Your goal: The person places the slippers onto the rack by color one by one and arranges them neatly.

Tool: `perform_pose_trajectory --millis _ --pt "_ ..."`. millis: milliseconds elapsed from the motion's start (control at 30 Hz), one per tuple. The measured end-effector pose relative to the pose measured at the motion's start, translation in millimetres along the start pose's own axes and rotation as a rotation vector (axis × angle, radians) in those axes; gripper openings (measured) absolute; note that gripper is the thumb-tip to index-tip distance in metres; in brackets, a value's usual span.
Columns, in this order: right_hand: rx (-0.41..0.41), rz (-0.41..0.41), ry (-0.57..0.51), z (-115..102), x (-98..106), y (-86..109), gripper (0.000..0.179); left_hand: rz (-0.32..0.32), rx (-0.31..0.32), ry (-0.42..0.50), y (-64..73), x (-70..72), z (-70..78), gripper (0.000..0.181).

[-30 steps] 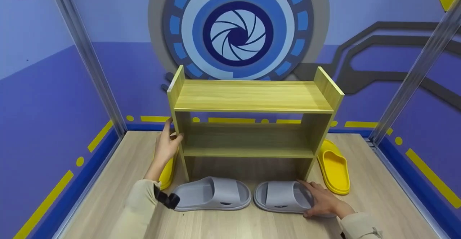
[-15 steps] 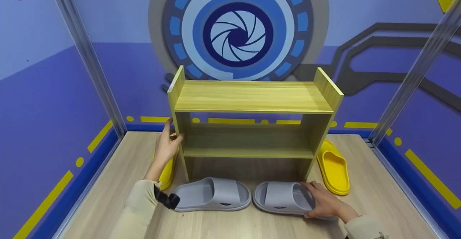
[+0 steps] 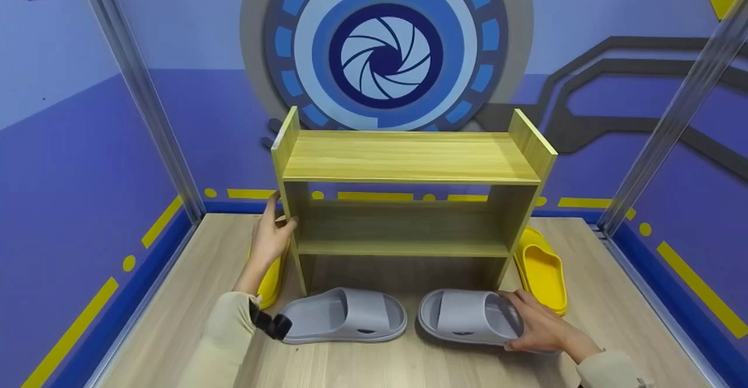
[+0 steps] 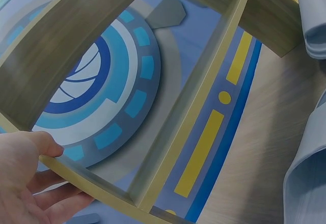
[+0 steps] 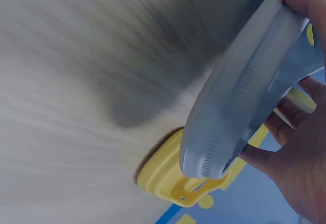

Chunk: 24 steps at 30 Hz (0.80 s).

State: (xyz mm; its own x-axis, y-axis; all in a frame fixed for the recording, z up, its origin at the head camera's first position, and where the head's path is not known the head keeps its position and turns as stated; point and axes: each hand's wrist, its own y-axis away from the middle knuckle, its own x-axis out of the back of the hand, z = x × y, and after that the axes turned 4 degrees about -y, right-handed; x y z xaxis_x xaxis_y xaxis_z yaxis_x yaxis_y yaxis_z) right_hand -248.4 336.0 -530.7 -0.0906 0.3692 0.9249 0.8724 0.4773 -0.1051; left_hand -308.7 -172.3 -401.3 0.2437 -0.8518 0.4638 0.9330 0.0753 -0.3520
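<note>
A small wooden shelf (image 3: pixel 403 157) stands upright at the middle of the table. My left hand (image 3: pixel 272 239) holds the front edge of its left side panel, thumb inside and fingers outside; the left wrist view shows this hand (image 4: pixel 35 178) around the board. In front of the shelf, my right hand (image 3: pixel 540 326) grips the heel end of a grey slipper (image 3: pixel 461 312). In the right wrist view, this slipper (image 5: pixel 234 96) is raised off the tabletop, with a shadow below it. The other grey slipper (image 3: pixel 365 312) lies on the table to its left.
One yellow slipper (image 3: pixel 543 277) lies right of the shelf, close to my right hand. Another yellow slipper (image 3: pixel 270 283) sits on the left, partly hidden by my left arm. Patterned blue panels (image 3: pixel 193 137) with metal posts enclose the wooden tabletop (image 3: pixel 350 367).
The right hand has lifted its grey slipper slightly and carried it to the right, widening the gap to the other grey one. My left hand and the shelf have stayed still.
</note>
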Motion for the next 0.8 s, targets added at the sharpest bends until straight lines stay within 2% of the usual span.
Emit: perform_pose_trajectory --millis 200,400,633,800 --pt "-0.097 -0.076 -0.037 -5 15 1.6 0.091 0.015 -0.016 -0.003 0.0 -0.3 -1.0 0.061" --pt "-0.082 -0.065 -0.041 -9 25 3.9 0.09 0.017 -0.028 -0.014 -0.1 -0.3 -0.5 0.06" --pt "-0.095 -0.054 -0.044 -16 39 4.8 0.093 0.02 -0.016 -0.016 -0.4 -0.4 -0.9 0.06" --pt "-0.063 -0.032 -0.044 -22 49 7.2 0.092 0.005 0.013 -0.011 -0.5 -0.9 -1.7 0.061"
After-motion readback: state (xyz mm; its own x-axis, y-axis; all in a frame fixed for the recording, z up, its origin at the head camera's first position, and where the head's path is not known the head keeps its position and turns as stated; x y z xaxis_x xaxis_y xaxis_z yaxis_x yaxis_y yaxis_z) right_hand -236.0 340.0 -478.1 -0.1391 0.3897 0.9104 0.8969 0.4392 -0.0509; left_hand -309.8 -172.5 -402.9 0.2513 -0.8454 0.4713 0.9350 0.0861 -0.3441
